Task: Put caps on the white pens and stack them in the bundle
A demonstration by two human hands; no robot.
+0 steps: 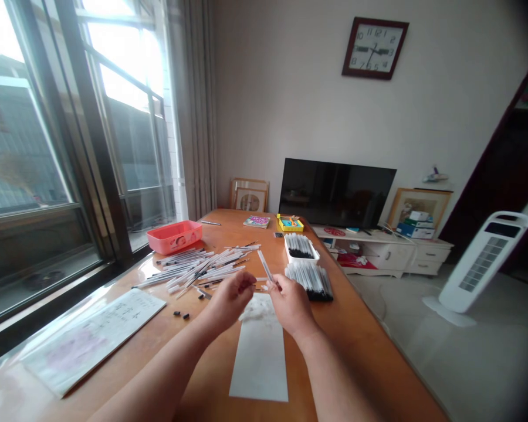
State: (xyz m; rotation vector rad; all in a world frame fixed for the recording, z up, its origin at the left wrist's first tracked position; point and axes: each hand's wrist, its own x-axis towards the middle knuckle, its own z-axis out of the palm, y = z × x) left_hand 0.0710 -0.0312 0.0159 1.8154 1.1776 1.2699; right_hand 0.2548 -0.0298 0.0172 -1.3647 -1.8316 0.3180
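My right hand (290, 302) is closed on a thin white pen (266, 268) that slants up and to the left. My left hand (231, 296) is pinched shut just beside it, on something too small to make out. Both hands hover over a white paper strip (259, 357) on the wooden table (356, 340). To the left lies a loose heap of white pens (198, 266). On the right, a neat row of capped pens (310, 278) lies in front of a white tray (301, 247) filled with more pens. Small black caps (181, 315) lie near my left forearm.
A pink plastic box (175, 236) stands at the table's left edge by the window. A printed sheet (92, 337) lies at the near left. A book (256, 221) and a yellow box (290, 223) sit at the far end. A TV (337, 192) and white fan (481, 266) stand beyond.
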